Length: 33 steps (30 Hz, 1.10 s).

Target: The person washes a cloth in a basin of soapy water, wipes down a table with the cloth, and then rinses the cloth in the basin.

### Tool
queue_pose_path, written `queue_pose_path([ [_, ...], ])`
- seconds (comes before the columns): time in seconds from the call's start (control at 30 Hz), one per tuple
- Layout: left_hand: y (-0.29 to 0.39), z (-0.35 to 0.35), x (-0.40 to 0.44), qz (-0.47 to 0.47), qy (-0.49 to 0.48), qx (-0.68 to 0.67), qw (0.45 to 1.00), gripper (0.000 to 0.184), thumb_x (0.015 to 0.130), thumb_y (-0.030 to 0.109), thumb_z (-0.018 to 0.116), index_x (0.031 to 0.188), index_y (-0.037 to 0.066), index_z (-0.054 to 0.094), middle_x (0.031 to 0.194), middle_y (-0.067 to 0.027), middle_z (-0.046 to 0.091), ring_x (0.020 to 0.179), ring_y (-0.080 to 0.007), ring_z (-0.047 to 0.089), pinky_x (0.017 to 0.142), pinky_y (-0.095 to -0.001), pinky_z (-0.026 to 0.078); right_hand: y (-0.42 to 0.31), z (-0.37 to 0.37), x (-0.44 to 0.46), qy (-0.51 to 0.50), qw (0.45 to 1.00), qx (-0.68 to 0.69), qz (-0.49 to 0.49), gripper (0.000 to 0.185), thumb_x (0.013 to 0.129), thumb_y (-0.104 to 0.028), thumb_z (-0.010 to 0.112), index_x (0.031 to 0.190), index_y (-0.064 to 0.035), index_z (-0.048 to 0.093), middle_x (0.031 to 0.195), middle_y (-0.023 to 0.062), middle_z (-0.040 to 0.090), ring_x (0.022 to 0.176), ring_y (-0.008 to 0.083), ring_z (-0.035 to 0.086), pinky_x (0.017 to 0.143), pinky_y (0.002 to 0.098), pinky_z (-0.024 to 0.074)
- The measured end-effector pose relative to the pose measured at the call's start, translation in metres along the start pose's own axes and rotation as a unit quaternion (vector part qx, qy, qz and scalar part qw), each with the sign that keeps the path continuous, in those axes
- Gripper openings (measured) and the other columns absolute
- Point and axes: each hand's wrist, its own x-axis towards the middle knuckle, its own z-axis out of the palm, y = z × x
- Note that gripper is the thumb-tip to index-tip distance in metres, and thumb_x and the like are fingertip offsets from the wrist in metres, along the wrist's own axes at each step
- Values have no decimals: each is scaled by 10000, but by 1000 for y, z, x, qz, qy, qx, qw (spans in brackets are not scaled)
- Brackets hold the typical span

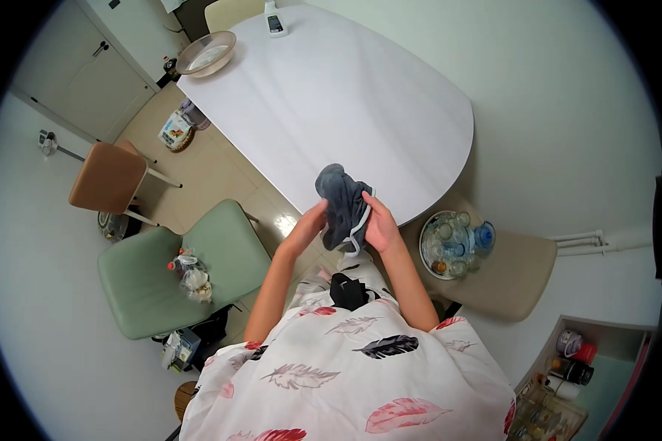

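A dark grey cloth (343, 202) with a pale edging is bunched between my two hands, over the near edge of the white table (331, 95). My left hand (310, 226) is closed on its left side, with some fingertips hidden behind the fabric. On the right, my right hand (379, 223) pinches the edged border, thumb on top. Part of the pale trim hangs down in a loop below the cloth.
A shallow bowl (207, 55) and a spray bottle (275, 20) stand at the table's far end. To the right, a beige chair (518, 275) bears a tray of glasses (452, 246). A green chair (232, 239) with small bags stands left.
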Motion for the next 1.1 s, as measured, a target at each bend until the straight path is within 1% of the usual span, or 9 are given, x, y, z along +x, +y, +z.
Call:
queue_pose_path([
  [0.13,10,3,-1,-35,24,107,993,477,882,389,512,1201,35,499,1104,-21,562,1019,-115,492,896,-262,358,-11,4,5,-19,999,-33,-22,300,895,-203,501,1122,-8,514,1096,84,583,1016,191,553,905,334,420],
  [0.23,15,2,1,33,74,94,992,407,861,291,571,1171,33,516,1050,-10,580,955,-90,512,852,-241,387,-35,7,7,52,949,-299,-86,336,921,-266,477,1139,-11,503,1081,41,574,1001,118,526,879,282,403],
  [0.43,26,-8,-3,102,59,73,990,448,860,262,567,1241,49,470,1092,-18,556,993,-98,494,849,-249,388,-77,15,-3,65,905,-414,-68,339,923,-258,475,1139,3,499,1056,23,568,971,100,519,859,258,408],
  [0.8,25,-35,2,-50,58,22,997,538,746,3,622,1249,92,454,914,16,545,912,-101,529,763,-248,434,-101,22,-11,7,815,-573,-85,532,790,-51,574,1268,27,354,1181,81,496,1066,158,471,948,281,354],
  [0.87,5,-36,7,-52,37,-3,998,574,733,-24,619,1264,81,429,915,6,554,907,-109,540,778,-258,440,-107,36,-10,30,632,-772,-65,446,785,-24,528,1209,38,403,1042,137,558,949,176,508,860,294,400],
  [0.9,-4,-33,8,-55,17,-28,998,610,721,-51,616,1280,71,403,916,-5,563,902,-117,550,794,-268,445,-110,42,-11,28,631,-772,-65,446,785,-24,528,1209,38,403,1042,137,558,949,176,508,860,294,400],
  [0.97,-23,-30,10,-61,-39,-71,995,641,712,-96,593,1293,5,342,1039,-80,581,956,-152,561,890,-309,434,-114,51,-10,-31,610,-789,-65,305,755,-5,469,1059,23,478,950,247,563,871,376,521,764,363,423],
  [1.03,-35,-18,12,-76,-68,-88,991,579,708,-97,607,1243,14,414,1123,-77,559,1043,-162,532,937,-304,409,-110,55,-5,-64,603,-787,-110,242,701,42,457,929,26,535,899,225,575,849,388,509,747,371,425],
  [1.1,-44,-7,18,-73,-68,-88,991,526,723,-61,625,1212,16,450,1125,-62,559,1053,-159,526,931,-282,412,-107,73,-9,-233,523,-796,-196,194,645,63,458,816,39,547,845,209,563,827,375,519,728,384,426],
])
